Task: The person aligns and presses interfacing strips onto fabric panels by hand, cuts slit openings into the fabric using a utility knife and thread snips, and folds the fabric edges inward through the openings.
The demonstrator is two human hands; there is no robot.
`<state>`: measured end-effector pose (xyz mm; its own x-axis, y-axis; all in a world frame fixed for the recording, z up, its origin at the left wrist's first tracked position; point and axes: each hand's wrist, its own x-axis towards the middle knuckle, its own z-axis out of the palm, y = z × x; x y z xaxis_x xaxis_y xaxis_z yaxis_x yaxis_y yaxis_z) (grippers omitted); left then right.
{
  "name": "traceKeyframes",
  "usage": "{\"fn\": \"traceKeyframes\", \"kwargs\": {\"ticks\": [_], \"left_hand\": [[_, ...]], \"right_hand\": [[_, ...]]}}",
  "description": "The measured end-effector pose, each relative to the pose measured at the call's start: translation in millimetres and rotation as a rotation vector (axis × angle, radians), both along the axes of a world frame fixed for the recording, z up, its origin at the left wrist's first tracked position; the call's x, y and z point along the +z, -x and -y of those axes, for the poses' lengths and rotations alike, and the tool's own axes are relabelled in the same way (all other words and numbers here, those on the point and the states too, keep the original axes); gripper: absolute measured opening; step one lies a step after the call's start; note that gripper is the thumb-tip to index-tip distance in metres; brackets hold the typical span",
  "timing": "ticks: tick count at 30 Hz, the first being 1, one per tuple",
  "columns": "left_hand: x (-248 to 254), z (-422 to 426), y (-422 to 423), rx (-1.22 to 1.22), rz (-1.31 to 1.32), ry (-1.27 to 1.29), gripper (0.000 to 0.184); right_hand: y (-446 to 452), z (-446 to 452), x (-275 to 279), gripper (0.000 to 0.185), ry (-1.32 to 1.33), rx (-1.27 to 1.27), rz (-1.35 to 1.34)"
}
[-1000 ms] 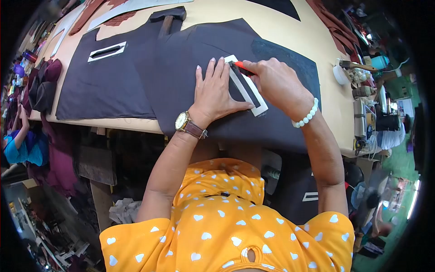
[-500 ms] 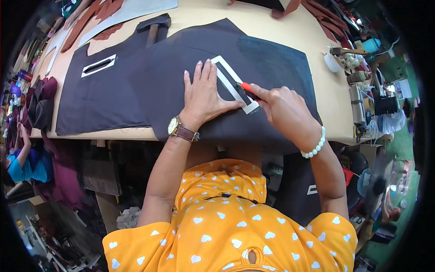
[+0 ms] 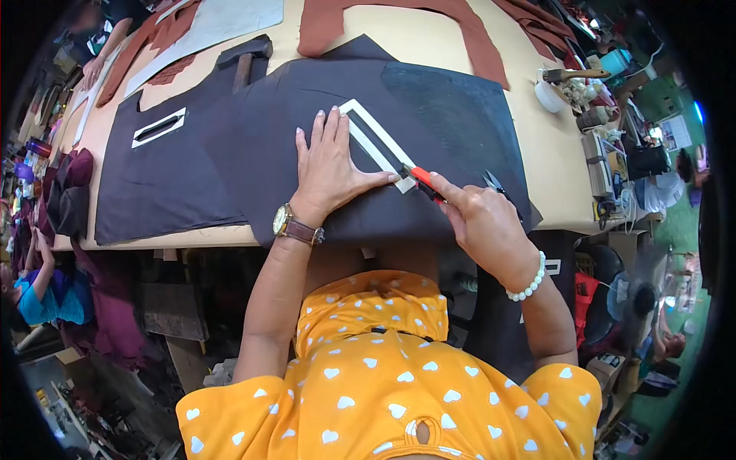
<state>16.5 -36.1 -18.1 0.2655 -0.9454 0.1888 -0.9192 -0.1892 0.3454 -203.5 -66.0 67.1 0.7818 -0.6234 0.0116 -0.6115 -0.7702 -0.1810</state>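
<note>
My left hand (image 3: pixel 328 162) lies open and flat on dark fabric (image 3: pixel 291 100), fingers spread. Its fingertips and thumb touch a white rectangular frame (image 3: pixel 383 138) with a long slot. In my right hand (image 3: pixel 487 222) is a red utility knife (image 3: pixel 423 180), gripped with the index finger along its top. The knife's tip meets the frame near its lower end, close to my left thumb. Just behind the right hand's knuckles show scissors blades (image 3: pixel 494 182); their handles are hidden. Further left, a second white frame (image 3: pixel 159 128) with a dark slit lies on another dark fabric piece (image 3: pixel 169 184).
A hammer (image 3: pixel 243 69) rests at the fabric's back edge. Reddish-brown cut pieces (image 3: pixel 479 42) and a pale sheet (image 3: pixel 207 38) lie on the far table. A brush (image 3: pixel 575 74) sits on a white bowl (image 3: pixel 548 96) at right. Another person's arm (image 3: pixel 111 46) reaches in at upper left.
My right hand has drawn the knife down along the frame towards its lower end. The scissors blades now show. A reddish-brown piece has come further into view at the back.
</note>
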Motion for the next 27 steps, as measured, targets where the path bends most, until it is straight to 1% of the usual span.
{"fn": "traceKeyframes", "kwargs": {"ticks": [2, 5, 6, 7, 8, 9, 10, 11, 14, 15, 17, 19, 20, 23, 24, 26, 27], "left_hand": [[6.3, -1.5, -1.6, -0.023, 0.02, -0.009, 0.111], [3.4, -2.2, -38.9, -0.055, -0.152, 0.282, 0.098], [9.9, -7.7, -50.3, 0.022, -0.045, 0.296, 0.088], [5.7, -11.1, -66.5, 0.107, -0.009, 0.281, 0.085], [-6.6, -14.0, -84.9, 0.176, 0.083, 0.269, 0.083], [-13.2, -18.3, -94.3, 0.296, 0.108, 0.146, 0.077], [-16.0, -21.6, -99.5, 0.333, 0.102, 0.081, 0.073], [-17.3, -22.6, -100.7, 0.369, 0.093, 0.019, 0.069], [-17.4, -29.0, -92.7, 0.337, 0.285, -0.02, 0.051], [-23.8, -30.3, -93.9, 0.311, 0.316, 0.057, 0.044], [-41.1, -28.9, -99.9, 0.251, 0.371, 0.218, 0.032], [-40.7, -25.9, -103.7, 0.258, 0.299, 0.237, 0.024], [-40.0, -25.7, -105.9, 0.264, 0.268, 0.241, 0.021], [-28.8, -24.6, -112.0, 0.257, 0.16, 0.387, 0.021], [-25.3, -24.5, -113.6, 0.25, 0.03, 0.463, 0.022], [-15.9, -22.7, -114.4, 0.269, -0.237, 0.532, 0.022], [-14.0, -23.5, -115.0, 0.279, -0.371, 0.563, 0.023]], "right_hand": [[10.9, 10.6, -10.4, 0.036, -0.043, 0.038, 0.128], [28.3, 35.4, 4.0, 0.036, -0.734, -0.225, 0.261], [34.2, 39.8, 1.3, 0.033, -0.77, -0.321, 0.45], [40.6, 48.7, 0.2, 0.026, -0.71, -0.376, 0.533], [44.5, 60.6, -5.4, 0.023, -0.622, -0.45, 0.547], [51.5, 77.7, -20.0, 0.024, -0.461, -0.435, 0.564], [55.2, 93.9, -36.6, 0.025, -0.3, -0.417, 0.578], [54.3, 105.7, -46.3, 0.025, -0.217, -0.447, 0.561], [53.3, 134.0, -73.4, 0.026, -0.004, -0.513, 0.499], [51.7, 142.7, -84.4, 0.026, 0.045, -0.519, 0.484], [49.6, 141.3, -88.6, 0.025, 0.16, -0.522, 0.446], [42.2, 134.0, -82.9, 0.023, 0.293, -0.505, 0.396], [43.9, 129.9, -80.6, 0.021, 0.49, -0.455, 0.38], [46.8, 89.0, -47.6, 0.021, 0.297, -0.503, 0.455], [51.4, 72.3, -44.3, 0.02, 0.261, -0.517, 0.367], [58.9, 44.2, -40.9, 0.02, 0.195, -0.539, 0.194], [63.6, 39.4, -47.0, 0.02, 0.193, -0.533, 0.216]]}}
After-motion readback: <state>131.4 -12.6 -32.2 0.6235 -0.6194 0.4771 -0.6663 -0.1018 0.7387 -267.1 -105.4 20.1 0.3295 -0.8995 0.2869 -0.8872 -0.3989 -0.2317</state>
